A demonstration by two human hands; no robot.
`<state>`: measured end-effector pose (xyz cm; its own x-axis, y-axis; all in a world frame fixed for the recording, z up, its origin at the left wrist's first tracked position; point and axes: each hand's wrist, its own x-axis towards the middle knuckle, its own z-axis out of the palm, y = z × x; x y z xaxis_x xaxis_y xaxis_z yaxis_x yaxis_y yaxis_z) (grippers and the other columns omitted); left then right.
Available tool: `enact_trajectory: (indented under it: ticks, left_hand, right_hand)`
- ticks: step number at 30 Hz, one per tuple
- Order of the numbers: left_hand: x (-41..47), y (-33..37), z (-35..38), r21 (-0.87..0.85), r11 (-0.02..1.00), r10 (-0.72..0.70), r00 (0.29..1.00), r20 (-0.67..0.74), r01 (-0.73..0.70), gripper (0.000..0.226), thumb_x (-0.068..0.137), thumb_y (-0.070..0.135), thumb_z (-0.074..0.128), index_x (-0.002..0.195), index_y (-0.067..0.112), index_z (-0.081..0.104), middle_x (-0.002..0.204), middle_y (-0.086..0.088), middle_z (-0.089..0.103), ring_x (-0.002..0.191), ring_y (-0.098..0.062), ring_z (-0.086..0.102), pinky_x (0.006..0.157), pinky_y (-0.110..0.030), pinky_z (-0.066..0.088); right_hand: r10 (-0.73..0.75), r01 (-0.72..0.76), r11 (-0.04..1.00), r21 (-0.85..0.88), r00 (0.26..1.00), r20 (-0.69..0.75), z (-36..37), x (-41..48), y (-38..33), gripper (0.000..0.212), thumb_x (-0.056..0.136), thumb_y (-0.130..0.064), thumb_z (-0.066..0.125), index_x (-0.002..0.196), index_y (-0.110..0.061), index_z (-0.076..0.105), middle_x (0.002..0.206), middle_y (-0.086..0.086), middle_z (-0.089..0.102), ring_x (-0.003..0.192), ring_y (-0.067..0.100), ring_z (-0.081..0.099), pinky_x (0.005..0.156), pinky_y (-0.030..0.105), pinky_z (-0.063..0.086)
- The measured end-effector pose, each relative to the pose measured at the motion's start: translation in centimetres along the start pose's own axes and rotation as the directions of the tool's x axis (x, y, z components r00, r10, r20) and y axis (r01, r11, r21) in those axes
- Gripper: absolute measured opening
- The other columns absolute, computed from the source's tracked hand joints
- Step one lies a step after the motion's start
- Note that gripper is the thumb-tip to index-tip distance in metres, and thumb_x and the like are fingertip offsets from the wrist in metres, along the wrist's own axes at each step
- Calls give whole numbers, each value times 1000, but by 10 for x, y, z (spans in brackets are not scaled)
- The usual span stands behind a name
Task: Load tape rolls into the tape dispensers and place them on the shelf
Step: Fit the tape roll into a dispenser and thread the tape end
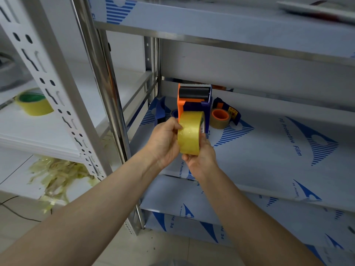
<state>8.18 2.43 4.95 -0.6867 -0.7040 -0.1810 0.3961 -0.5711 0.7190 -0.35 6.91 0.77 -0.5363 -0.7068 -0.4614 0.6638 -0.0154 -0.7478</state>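
I hold a yellowish clear tape roll (189, 132) in front of the middle shelf (269, 150). My left hand (165, 141) grips its left side, thumb on the tape face. My right hand (201, 156) cups it from below. Just behind the roll stands an orange and blue tape dispenser (194, 98) with a black roller on top; whether the roll touches it I cannot tell. A second dark blue dispenser (228, 110) lies at the back right, next to a brown roll with an orange core (220, 119).
A blue dispenser part (160, 111) lies at the shelf's back left. On the white rack to the left sits a yellow roll with a green core (34, 104). Torn tape scraps (57, 173) lie below it. Steel uprights (107, 89) separate the two racks.
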Motion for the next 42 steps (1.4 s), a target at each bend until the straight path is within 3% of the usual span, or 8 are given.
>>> enact_trajectory:
  ticks: [5, 9, 13, 18, 22, 33, 37, 42]
  left_hand:
    - [-4, -2, 4, 137, 990, 49, 999, -12, -47, 42, 68, -16, 23, 93, -8, 55, 74, -12, 59, 74, -22, 57, 61, -28, 55]
    - [-7, 2, -7, 399, 913, 15, 984, 175, -85, 48, 76, 2, 55, 123, -3, 54, 110, -19, 61, 101, -26, 59, 91, -33, 48]
    - [-9, 1, -10, 549, 822, 89, 987, 138, -150, 37, 82, -2, 63, 119, 3, 60, 110, -13, 68, 94, -15, 68, 79, -20, 55]
    - [-5, 1, -15, 567, 812, 138, 990, 40, -136, 22, 86, 5, 62, 108, 5, 64, 98, -7, 71, 77, -9, 70, 68, -20, 56]
    - [-4, -4, -17, 609, 781, 157, 987, 26, -141, 13, 86, 5, 63, 97, 13, 66, 87, 0, 71, 72, -5, 69, 67, -17, 56]
    - [-5, -10, -9, 661, 728, 202, 978, 51, -184, 23, 85, 4, 64, 107, 4, 63, 86, -1, 68, 67, 0, 65, 65, -12, 52]
    - [-7, -8, -9, 681, 709, 221, 975, 27, -180, 17, 85, 5, 64, 101, 4, 63, 90, -10, 67, 75, -14, 64, 67, -16, 53]
    - [-10, -8, -8, 694, 697, 220, 975, 34, -181, 9, 85, 4, 62, 93, 8, 63, 93, -17, 65, 81, -24, 62, 69, -19, 55]
  right_hand:
    - [5, -5, 1000, -2, 1000, -7, 1, 3, 2, 27, 100, -38, 38, 94, -22, 59, 56, 1, 61, 49, 15, 49, 40, 22, 34]
    - [76, -79, 995, 54, 995, 58, 1, -4, -1, 27, 99, -31, 40, 94, -17, 62, 71, 4, 64, 59, 15, 55, 46, 24, 39]
    - [63, -55, 952, -300, 998, 16, -9, -1, -8, 32, 98, -40, 42, 103, -17, 62, 92, 6, 67, 86, 24, 63, 70, 33, 53]
    - [-709, 645, 573, -505, 699, 88, -29, -8, -29, 11, 95, -24, 53, 98, -20, 63, 83, -6, 59, 80, 9, 56, 73, 24, 48]
    - [-637, 822, 54, -568, 466, 614, -18, -19, -54, 17, 86, -14, 65, 100, -8, 72, 96, -2, 58, 85, 0, 54, 75, 8, 43]
    - [-435, 656, -292, -696, 557, 707, 2, -21, -67, 23, 92, -18, 56, 106, -4, 69, 112, 10, 58, 100, 23, 57, 84, 34, 46]
    - [-371, 493, -622, -608, 499, 783, 4, -24, -60, 22, 97, -23, 47, 103, -6, 61, 107, 10, 54, 78, 25, 60, 47, 29, 38]
    - [-326, 485, -608, -629, 570, 754, 6, -28, -55, 15, 94, -14, 47, 106, -6, 48, 112, 10, 45, 77, 25, 55, 52, 28, 28]
